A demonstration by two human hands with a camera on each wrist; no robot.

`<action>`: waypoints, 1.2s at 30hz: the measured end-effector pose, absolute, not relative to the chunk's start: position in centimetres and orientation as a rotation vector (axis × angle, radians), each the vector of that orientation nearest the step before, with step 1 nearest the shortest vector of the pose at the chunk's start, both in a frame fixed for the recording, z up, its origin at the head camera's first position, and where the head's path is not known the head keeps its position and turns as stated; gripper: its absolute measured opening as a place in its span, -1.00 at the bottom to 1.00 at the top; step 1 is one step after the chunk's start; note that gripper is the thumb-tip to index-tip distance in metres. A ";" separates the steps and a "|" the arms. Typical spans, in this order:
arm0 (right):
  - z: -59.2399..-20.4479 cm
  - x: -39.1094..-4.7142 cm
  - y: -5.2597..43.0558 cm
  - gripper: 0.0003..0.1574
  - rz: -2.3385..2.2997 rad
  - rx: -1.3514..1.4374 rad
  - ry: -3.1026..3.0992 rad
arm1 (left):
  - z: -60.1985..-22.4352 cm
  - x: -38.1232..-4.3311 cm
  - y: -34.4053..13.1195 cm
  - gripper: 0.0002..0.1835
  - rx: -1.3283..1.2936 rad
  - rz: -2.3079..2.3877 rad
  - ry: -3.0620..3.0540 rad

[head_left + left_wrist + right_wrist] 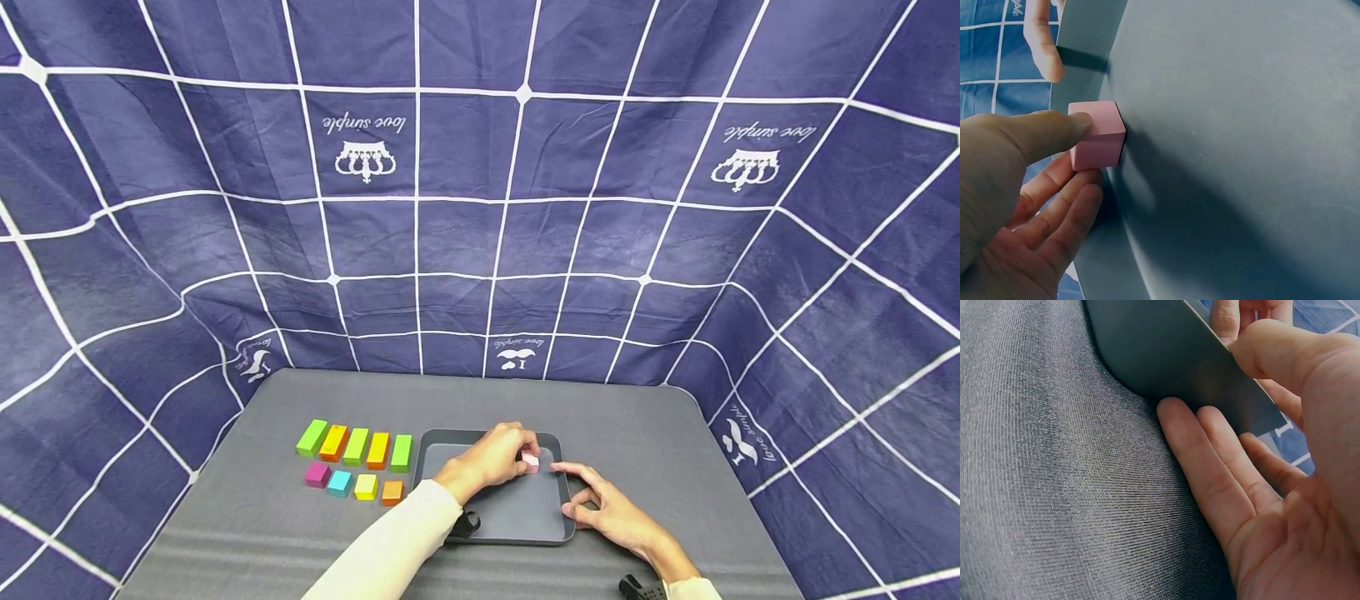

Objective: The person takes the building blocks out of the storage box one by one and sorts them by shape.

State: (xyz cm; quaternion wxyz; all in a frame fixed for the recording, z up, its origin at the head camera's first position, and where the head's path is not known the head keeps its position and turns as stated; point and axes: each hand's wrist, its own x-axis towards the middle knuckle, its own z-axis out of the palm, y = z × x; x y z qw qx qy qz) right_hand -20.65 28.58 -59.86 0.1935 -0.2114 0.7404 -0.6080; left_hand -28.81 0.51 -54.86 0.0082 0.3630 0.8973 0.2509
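Fingers [1054, 206] of our left hand [491, 460] curl under a small pink cube [1097, 134] while the thumb presses its top face, so the cube is pinched between them; in the head view we see the same cube [530, 462] held over the far right part of a dark grey tray [517, 508], and the left wrist view shows it right against the tray's inner surface, though we cannot tell whether it rests there or hangs just clear.

Our right hand [607, 512] lies at the tray's right edge with its fingers [1210, 462] straight and relaxed, gripping nothing; in the right wrist view these fingers lie flat on the grey table cover [1054, 487] with their tips against the tray's outer wall [1166, 362], and the thumb sits up over the rim.

Left of the tray we see a row of five longer blocks [355, 446], green, orange, green, orange, green, lying side by side; just nearer to us sits a row of four small cubes [352, 483], magenta, cyan, yellow and orange; both rows stand apart from the tray; a navy cloth [480, 208] with white grid lines hangs behind and around the table.
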 end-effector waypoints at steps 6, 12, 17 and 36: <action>-59.9 -20.7 28.6 -0.08 -1.709 -0.571 2.078 | -54.8 -28.7 0.3 -0.83 1.161 0.794 2.798; -60.0 -20.7 28.7 -0.09 -1.699 -0.568 2.088 | -54.7 -28.3 0.0 -0.84 1.161 0.794 2.793; -60.0 -20.6 28.6 -0.09 -1.695 -0.565 2.087 | -54.6 -28.1 -0.4 -0.84 1.162 0.776 2.800; -60.0 -20.6 28.6 -0.09 -1.725 -0.582 2.063 | -53.3 -27.4 -3.0 -0.84 1.204 0.813 2.813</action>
